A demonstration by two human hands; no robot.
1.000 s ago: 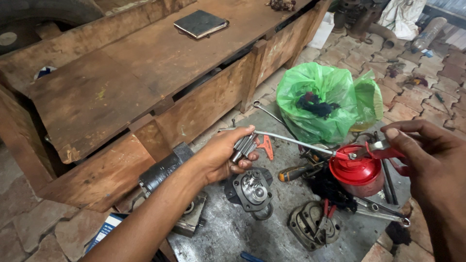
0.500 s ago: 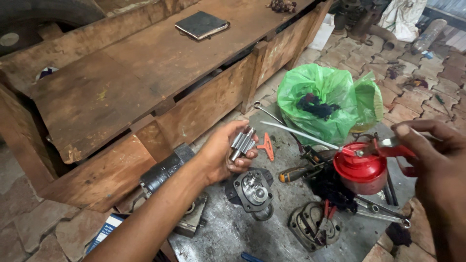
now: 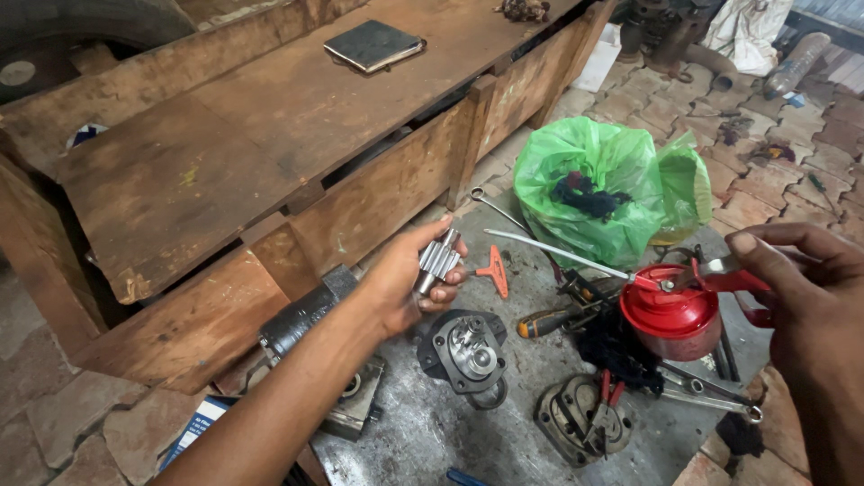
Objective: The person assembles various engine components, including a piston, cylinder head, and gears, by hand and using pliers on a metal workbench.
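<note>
Our left grip (image 3: 405, 283) clasps the gear (image 3: 436, 263), right grip (image 3: 801, 297) squeezing the oiler (image 3: 670, 310); spout tip short of it, oil may drip.

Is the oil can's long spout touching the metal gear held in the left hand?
Apart. The head view shows the spout tip ending right of the gear, with bare surface between them.

A worn wooden workbench (image 3: 270, 135) fills the frame from nine to twelve o'clock, its planks stained and scuffed, with a dark flat notebook (image 3: 373, 45) lying on top near twelve. The floor (image 3: 792, 171) is reddish interlocking brick paving, littered toward one and two o'clock. A grey metal sheet (image 3: 423, 432) covers the ground at six o'clock. Daylight is even and soft.
</note>
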